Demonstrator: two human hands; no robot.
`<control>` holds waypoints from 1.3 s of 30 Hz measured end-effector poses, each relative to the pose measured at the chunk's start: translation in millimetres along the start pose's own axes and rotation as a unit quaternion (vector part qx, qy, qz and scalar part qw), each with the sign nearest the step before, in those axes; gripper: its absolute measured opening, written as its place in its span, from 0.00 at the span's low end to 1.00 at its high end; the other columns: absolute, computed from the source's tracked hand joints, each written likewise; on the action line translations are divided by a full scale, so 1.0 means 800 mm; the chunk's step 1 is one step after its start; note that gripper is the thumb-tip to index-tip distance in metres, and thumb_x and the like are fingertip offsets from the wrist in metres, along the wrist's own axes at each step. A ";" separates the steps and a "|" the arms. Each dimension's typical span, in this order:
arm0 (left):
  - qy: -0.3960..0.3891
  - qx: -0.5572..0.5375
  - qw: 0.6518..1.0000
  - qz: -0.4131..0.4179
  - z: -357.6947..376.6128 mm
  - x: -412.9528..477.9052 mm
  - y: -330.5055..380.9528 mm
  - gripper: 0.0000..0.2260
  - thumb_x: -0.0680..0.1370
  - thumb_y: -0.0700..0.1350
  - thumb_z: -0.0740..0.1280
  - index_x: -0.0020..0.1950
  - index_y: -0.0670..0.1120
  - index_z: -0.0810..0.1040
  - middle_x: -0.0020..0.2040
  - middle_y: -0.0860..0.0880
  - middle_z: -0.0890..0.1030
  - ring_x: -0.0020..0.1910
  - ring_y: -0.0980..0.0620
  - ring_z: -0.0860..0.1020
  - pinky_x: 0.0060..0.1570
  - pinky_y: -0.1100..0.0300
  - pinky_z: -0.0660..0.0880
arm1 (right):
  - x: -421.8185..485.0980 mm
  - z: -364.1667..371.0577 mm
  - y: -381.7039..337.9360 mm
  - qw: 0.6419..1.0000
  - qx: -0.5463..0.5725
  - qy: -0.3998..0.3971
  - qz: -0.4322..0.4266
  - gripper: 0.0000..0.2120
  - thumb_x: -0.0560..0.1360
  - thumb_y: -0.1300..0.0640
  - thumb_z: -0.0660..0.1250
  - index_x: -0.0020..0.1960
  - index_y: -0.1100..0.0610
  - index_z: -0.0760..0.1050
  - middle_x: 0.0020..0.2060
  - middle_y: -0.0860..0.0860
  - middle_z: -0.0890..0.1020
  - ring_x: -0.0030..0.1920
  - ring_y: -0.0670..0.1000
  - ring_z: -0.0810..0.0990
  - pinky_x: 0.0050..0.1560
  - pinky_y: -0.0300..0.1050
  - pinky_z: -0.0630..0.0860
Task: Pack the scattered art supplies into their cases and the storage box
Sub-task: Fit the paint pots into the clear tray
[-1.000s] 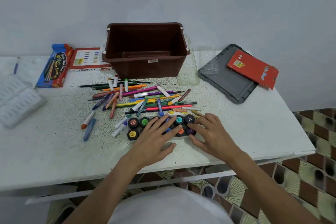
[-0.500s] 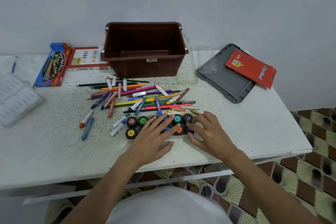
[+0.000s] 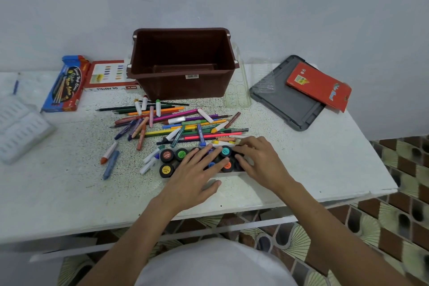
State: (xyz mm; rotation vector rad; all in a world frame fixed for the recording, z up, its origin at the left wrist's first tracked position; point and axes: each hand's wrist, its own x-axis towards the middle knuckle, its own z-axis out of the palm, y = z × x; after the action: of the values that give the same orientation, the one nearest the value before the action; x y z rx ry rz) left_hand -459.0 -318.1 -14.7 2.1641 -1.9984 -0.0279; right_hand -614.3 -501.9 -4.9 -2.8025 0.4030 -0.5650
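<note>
The white, speckled bench (image 3: pixel 58 193) carries a brown plastic storage box (image 3: pixel 185 86) at its far edge. The box is rectangular and open, with nothing seen inside. A flat grey lid (image 3: pixel 285 104) lies toward the far right corner. Slim pencils and crayons (image 3: pixel 181 121) lie loose mid-bench. Round black paint pots (image 3: pixel 167 155) sit in two rows near the near edge. The left hand (image 3: pixel 192 176) lies flat on the caps, fingers spread. The right hand (image 3: pixel 260 160), fingers lightly bent, presses the right end and grips nothing. Judged: the pots are being seated in their case, and closing it next needs even pressure.
</note>
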 end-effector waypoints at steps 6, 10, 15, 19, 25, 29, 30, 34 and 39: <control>-0.001 -0.002 1.000 -0.001 0.001 0.000 0.000 0.25 0.82 0.58 0.55 0.78 0.55 0.60 0.80 0.52 0.56 0.79 0.50 0.51 0.76 0.51 0.47 | 0.003 0.001 -0.011 0.999 -0.036 0.011 0.010 0.11 0.78 0.57 0.66 0.58 0.56 0.81 0.52 0.52 0.80 0.48 0.55 0.74 0.47 0.53 0.76; -0.006 -0.011 1.000 -0.004 -0.001 -0.003 -0.002 0.26 0.82 0.58 0.53 0.79 0.51 0.58 0.80 0.50 0.54 0.79 0.51 0.49 0.77 0.51 0.49 | -0.011 0.008 -0.033 0.995 -0.090 0.027 -0.020 0.19 0.82 0.51 0.59 0.66 0.62 0.76 0.64 0.59 0.77 0.63 0.59 0.74 0.64 0.56 0.73; 0.003 0.046 0.997 -0.063 -0.004 -0.025 -0.017 0.28 0.82 0.60 0.52 0.78 0.47 0.62 0.79 0.46 0.59 0.79 0.47 0.54 0.74 0.47 0.52 | -0.019 0.024 -0.052 0.990 -0.123 -0.060 -0.028 0.31 0.84 0.41 0.50 0.76 0.64 0.62 0.76 0.60 0.63 0.78 0.60 0.58 0.76 0.58 0.60; -0.029 0.082 0.992 -0.088 0.000 -0.037 -0.020 0.33 0.81 0.64 0.50 0.80 0.46 0.53 0.80 0.46 0.54 0.79 0.43 0.52 0.73 0.43 0.55 | -0.021 0.038 -0.055 0.983 -0.146 -0.109 -0.012 0.35 0.83 0.37 0.49 0.79 0.61 0.55 0.79 0.59 0.55 0.79 0.60 0.51 0.76 0.60 0.58; -0.017 0.072 0.994 -0.077 -0.004 -0.038 -0.020 0.34 0.82 0.65 0.48 0.80 0.43 0.54 0.80 0.45 0.55 0.79 0.43 0.52 0.74 0.44 0.53 | -0.017 0.040 -0.061 0.982 -0.159 -0.101 -0.012 0.35 0.82 0.36 0.49 0.79 0.60 0.56 0.79 0.59 0.57 0.79 0.59 0.52 0.75 0.61 0.57; -0.021 0.065 0.990 -0.120 -0.003 -0.042 -0.020 0.34 0.82 0.65 0.47 0.79 0.42 0.55 0.80 0.43 0.54 0.79 0.43 0.52 0.73 0.42 0.54 | -0.006 0.042 -0.072 0.981 -0.158 -0.096 -0.050 0.34 0.83 0.38 0.50 0.80 0.59 0.54 0.79 0.57 0.55 0.79 0.58 0.51 0.77 0.58 0.55; -0.026 0.066 0.990 -0.124 -0.001 -0.043 -0.021 0.34 0.82 0.65 0.47 0.79 0.42 0.54 0.80 0.43 0.53 0.79 0.43 0.51 0.73 0.42 0.54 | -0.004 0.044 -0.073 0.981 -0.156 -0.100 -0.055 0.33 0.83 0.39 0.51 0.80 0.59 0.54 0.79 0.57 0.55 0.79 0.58 0.51 0.76 0.59 0.57; -0.033 0.062 0.989 -0.129 0.003 -0.043 -0.025 0.34 0.82 0.65 0.47 0.80 0.43 0.54 0.80 0.44 0.53 0.79 0.43 0.50 0.72 0.41 0.55 | -0.004 0.050 -0.071 0.980 -0.159 -0.106 -0.060 0.31 0.83 0.41 0.52 0.80 0.59 0.55 0.79 0.57 0.57 0.79 0.59 0.53 0.74 0.61 0.61; -0.021 0.062 0.990 -0.123 0.005 -0.043 -0.024 0.33 0.82 0.64 0.49 0.80 0.43 0.55 0.80 0.44 0.54 0.79 0.43 0.51 0.72 0.41 0.56 | -0.005 0.050 -0.072 0.979 -0.162 -0.105 -0.057 0.32 0.83 0.41 0.52 0.80 0.59 0.55 0.78 0.57 0.58 0.79 0.59 0.53 0.74 0.60 0.61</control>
State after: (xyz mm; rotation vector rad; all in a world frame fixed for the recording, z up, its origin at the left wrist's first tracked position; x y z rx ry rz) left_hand -443.5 -283.3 -25.6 2.4968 -1.7857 0.0150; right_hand -589.3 -439.5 -24.8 -3.1743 0.3153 -0.2367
